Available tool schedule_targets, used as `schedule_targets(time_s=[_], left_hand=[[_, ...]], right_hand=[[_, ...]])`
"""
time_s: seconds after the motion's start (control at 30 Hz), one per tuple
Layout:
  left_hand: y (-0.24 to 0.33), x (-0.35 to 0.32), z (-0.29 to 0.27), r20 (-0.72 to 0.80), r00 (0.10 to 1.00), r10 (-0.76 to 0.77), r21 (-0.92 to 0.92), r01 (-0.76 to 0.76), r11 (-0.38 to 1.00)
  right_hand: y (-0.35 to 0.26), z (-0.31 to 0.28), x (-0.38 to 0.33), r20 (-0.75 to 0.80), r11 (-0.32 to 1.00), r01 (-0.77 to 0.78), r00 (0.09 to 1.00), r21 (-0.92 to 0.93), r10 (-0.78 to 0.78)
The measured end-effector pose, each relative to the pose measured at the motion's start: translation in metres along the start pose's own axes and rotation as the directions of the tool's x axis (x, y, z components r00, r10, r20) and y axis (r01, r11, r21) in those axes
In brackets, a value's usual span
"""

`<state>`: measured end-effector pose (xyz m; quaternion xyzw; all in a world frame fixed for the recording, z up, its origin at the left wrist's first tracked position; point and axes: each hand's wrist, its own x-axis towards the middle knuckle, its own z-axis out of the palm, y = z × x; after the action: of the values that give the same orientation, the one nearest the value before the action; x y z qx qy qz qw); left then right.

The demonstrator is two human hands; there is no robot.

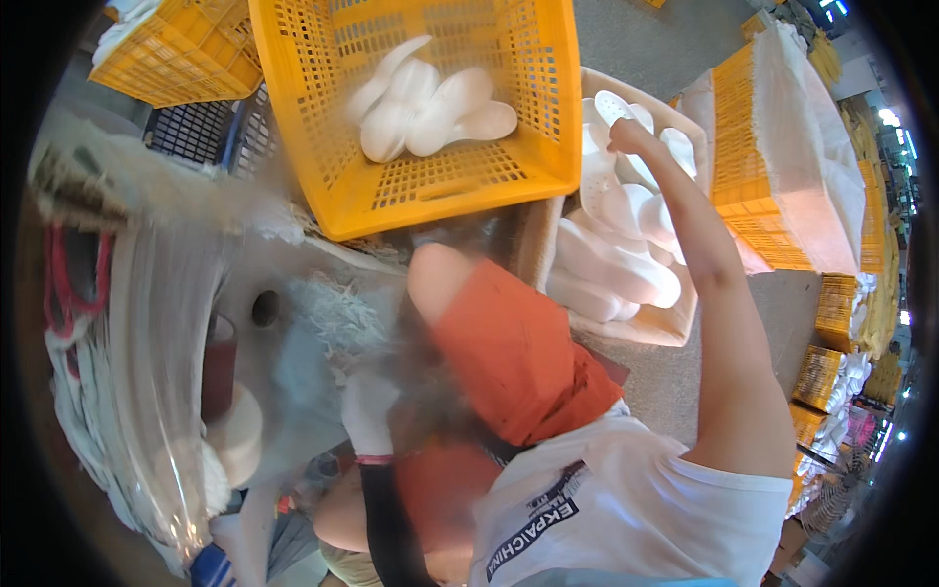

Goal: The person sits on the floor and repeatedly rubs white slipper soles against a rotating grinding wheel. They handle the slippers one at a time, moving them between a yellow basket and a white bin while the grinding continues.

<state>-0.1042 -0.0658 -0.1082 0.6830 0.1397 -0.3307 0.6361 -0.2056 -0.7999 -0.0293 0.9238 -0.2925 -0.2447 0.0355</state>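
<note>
My right arm stretches out to a pale bin [675, 328] filled with white sole-shaped pieces [626, 266]. At its far end, the bent fingers of my bare right hand [628, 135] close on one of these pieces, partly hidden by the hand. A perforated white piece [613, 106] lies right beside it. My left hand [370, 406], in a white glove below a black sleeve, is held low in front of my body beside the dusty bench [318, 338]. Its fingers are smeared, and I cannot see whether they hold anything.
A yellow crate [425, 201] ahead holds several white pieces. Left stands a dust-covered machine with clear plastic sheeting [152, 372], a dark red cylinder [219, 367] and a bench hole [265, 308]. Pink-handled scissors [73, 284] hang there. Stacked yellow crates [738, 147] stand right.
</note>
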Motion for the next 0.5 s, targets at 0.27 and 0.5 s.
schedule_targets(time_s=[0.27,0.5], left_hand=[[-0.002,-0.006,0.043,0.175,0.942,-0.286,-0.179,0.316,0.932],[-0.019,-0.024,0.024,-0.092,0.989,-0.12,0.231,0.138,0.963]], right_hand=[[-0.237,-0.005,0.131,-0.237,0.205,0.222,0.97,0.953,0.05],[-0.306,0.047,0.284,0.3,-0.536,-0.162,0.937,0.829,0.18]])
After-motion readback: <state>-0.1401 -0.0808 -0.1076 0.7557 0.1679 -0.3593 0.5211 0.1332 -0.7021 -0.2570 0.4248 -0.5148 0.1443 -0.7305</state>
